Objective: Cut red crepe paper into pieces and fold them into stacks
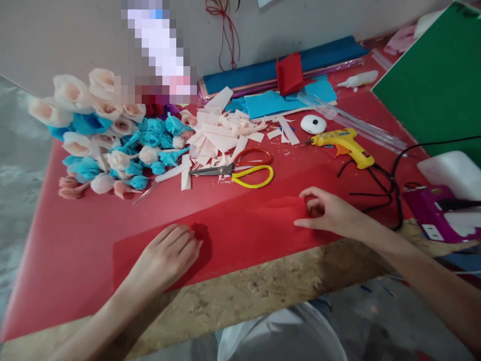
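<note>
A long red sheet (244, 235), which looks like crepe paper, lies slantwise along the front of the red-topped table. On its left part rests my left hand (169, 253), fingers curled in and closed, with the fingertips hidden from view. Over the right part is my right hand (326, 210), its thumb and bent fingers apart beside a small raised fold in the sheet. Behind the sheet lie scissors (233, 170) with one red and one yellow handle loop. A yellow glue gun (345, 145) sits beyond my right hand.
Paper flowers (124, 145) in blue and pale pink crowd the left. Pale paper scraps (221, 130) lie mid-table. Blue paper (278, 103), clear sticks (353, 120), a green board (436, 75), black cord (398, 175) and a purple power strip (428, 210) surround the right. A white-lined bin (281, 336) stands below.
</note>
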### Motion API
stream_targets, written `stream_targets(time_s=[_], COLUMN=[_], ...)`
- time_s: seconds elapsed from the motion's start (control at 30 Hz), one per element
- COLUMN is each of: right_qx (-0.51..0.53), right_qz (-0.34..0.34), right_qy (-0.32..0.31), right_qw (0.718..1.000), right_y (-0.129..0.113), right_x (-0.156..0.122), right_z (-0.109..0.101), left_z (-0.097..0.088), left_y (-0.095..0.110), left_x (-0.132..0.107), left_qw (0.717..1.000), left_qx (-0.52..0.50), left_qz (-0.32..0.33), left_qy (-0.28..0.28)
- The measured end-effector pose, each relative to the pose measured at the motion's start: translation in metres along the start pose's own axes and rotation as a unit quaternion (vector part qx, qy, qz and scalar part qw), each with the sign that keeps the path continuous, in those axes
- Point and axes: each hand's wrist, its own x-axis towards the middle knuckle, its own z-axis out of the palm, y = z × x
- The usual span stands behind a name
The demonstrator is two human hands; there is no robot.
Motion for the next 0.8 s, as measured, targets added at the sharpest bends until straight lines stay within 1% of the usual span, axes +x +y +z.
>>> stream_targets(time_s=[0.07,0.1,0.2,0.3,0.37,0.47,0.53,0.67,0.8], right_qx=[0.015,0.024,0.042,0.013,-0.006,0.001,0.019,0.024,0.034], right_qz=[-0.002,-0.005,-0.007,-0.019,-0.039,-0.058,-0.061,-0.044,-0.016], right_qy=[-0.003,0.005,0.052,0.104,0.118,0.117,0.104,0.085,0.093], right_qw=[1.000,1.000,0.998,0.994,0.992,0.991,0.993,0.995,0.995], right_y=[0.000,-0.001,-0.004,-0.006,-0.006,-0.004,-0.002,0.000,-0.001], right_x=[0.000,0.000,0.000,-0.002,-0.003,-0.004,-0.004,-0.003,-0.003], right_z=[0.000,-0.001,-0.003,-0.002,-0.001,0.000,0.000,-0.003,-0.004], left_z=[0.001,0.001,0.004,0.004,0.001,-0.005,-0.008,-0.010,-0.008], left_y=[0.000,0.000,-0.002,-0.002,0.000,0.009,0.018,0.033,0.038], left_x=[-0.002,-0.003,-0.007,-0.010,-0.010,-0.009,-0.008,-0.005,-0.005], left_qw=[1.000,1.000,1.000,1.000,0.999,0.999,0.998,0.990,0.982], left_qx=[-0.001,-0.002,-0.003,-0.004,-0.007,0.004,0.031,0.094,0.115], left_qz=[0.000,-0.001,-0.006,-0.014,-0.027,-0.044,-0.040,-0.028,-0.022], left_qy=[-0.003,-0.006,-0.010,-0.015,-0.020,-0.030,-0.047,-0.101,-0.146])
